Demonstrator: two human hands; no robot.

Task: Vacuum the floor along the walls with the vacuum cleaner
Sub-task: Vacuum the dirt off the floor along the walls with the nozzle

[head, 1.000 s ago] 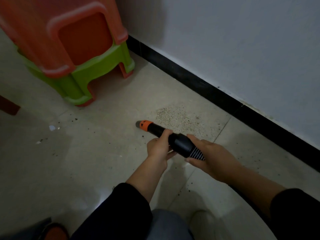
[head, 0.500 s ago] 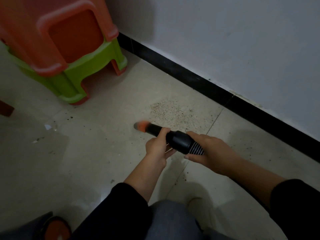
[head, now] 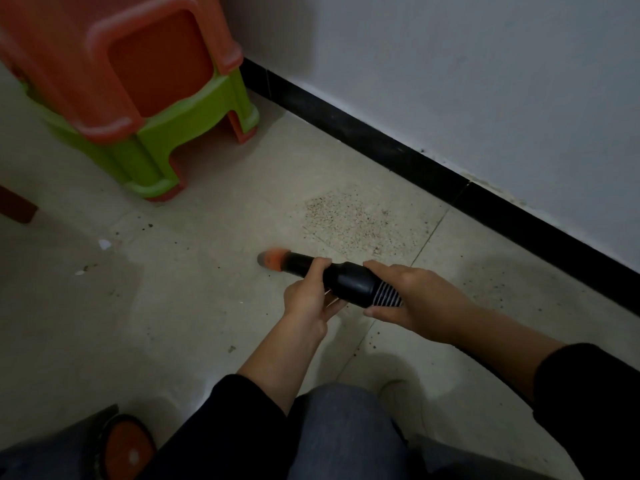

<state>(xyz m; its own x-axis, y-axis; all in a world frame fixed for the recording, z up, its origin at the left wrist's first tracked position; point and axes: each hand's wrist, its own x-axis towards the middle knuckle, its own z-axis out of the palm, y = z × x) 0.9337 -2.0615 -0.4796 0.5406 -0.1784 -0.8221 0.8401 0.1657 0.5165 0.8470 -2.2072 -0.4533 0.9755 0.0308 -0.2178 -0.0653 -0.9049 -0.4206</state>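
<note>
I hold a black vacuum cleaner nozzle (head: 346,280) with an orange tip (head: 275,259) low over the pale tiled floor (head: 173,306). My left hand (head: 306,299) grips the thin front part of the tube. My right hand (head: 415,303) wraps the ribbed hose end behind it. The tip points left and looks blurred. A patch of fine dark grit (head: 349,220) lies just beyond the nozzle, near the black baseboard (head: 398,154) under the white wall (head: 450,81).
Stacked orange and green plastic stools (head: 138,109) stand at the upper left beside the wall. Small white scraps (head: 104,244) and dark specks dot the floor to the left. A round orange-and-black object (head: 126,445) sits at the bottom left by my knee (head: 343,427).
The nozzle tip has slid left, away from the grit patch. The view shifted slightly, so the stools and baseboard sit differently in frame. Both hands keep their hold.
</note>
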